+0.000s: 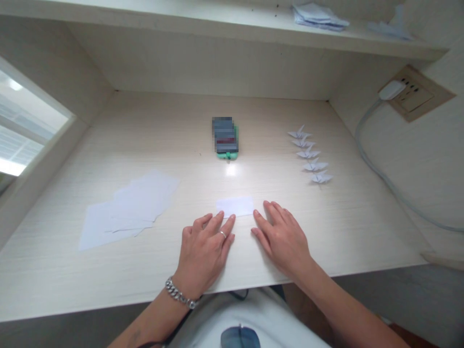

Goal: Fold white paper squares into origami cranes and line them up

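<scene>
A small folded rectangle of white paper [237,206] lies flat on the desk in front of me. My left hand [207,246], with a ring and a chain bracelet, rests palm down with fingers stretched out, fingertips on the paper's lower left edge. Palm down too, my right hand [281,234] lies with its fingers extended, the index fingertip at the paper's lower right corner. Neither hand grips anything. Several folded paper cranes [308,153] stand in a slanting row to the right. Loose white paper sheets [130,205] overlap on the left.
A phone [225,137] with a green case and pixelated screen lies at the back middle. On the right wall a white plug [392,90] sits in a socket, its grey cable [384,179] hanging down. A shelf [181,24] above bears a paper stack [319,17].
</scene>
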{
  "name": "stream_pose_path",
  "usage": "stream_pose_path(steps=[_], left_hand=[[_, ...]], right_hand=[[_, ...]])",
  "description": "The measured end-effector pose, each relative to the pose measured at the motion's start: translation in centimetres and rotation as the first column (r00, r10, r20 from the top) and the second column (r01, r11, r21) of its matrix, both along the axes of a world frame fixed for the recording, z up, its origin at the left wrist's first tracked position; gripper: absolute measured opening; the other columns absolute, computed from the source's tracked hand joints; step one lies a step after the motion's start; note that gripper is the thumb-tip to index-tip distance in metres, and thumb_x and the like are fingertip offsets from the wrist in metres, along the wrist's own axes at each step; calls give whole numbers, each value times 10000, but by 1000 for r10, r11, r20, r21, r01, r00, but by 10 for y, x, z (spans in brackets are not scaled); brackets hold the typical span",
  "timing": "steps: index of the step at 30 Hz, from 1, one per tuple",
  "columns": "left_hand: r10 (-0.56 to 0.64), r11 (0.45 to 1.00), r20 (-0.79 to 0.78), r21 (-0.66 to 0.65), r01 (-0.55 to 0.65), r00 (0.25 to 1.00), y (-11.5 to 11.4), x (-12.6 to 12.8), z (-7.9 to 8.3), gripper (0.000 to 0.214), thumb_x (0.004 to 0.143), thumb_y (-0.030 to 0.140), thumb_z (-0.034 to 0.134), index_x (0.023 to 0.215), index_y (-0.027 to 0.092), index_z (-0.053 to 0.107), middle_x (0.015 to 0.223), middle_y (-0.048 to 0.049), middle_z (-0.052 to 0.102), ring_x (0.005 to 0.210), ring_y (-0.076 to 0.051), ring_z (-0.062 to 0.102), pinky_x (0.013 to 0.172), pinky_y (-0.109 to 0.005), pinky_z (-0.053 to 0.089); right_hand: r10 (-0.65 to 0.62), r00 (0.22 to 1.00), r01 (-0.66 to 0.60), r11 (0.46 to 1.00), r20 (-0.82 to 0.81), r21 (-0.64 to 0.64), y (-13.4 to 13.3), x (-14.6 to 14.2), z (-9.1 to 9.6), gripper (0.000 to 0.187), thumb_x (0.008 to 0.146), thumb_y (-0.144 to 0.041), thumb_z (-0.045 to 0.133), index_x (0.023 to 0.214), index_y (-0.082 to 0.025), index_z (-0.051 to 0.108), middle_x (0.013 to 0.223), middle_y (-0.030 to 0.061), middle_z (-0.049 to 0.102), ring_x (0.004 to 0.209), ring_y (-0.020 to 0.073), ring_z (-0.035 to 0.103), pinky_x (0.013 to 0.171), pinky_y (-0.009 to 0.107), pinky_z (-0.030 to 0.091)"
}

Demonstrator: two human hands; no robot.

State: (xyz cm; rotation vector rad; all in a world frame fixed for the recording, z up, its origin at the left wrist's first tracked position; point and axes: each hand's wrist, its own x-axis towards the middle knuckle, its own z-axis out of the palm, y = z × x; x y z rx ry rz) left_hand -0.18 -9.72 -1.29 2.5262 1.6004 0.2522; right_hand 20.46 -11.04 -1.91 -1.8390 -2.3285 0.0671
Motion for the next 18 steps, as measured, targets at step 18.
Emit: stream_pose_path(steps=[18], left_hand=[[27, 998, -76, 52, -23, 997, -3, -10, 1, 382, 942, 392, 424, 1298, 328, 548, 1391, -72, 494, 1161, -292, 481, 823, -437, 449]], right_hand=[[114, 974, -107, 993, -194, 47, -4, -38, -19, 456, 961, -368, 415, 1352, -146, 494, 1407, 114, 508, 1286, 282, 447, 1084, 484, 342]])
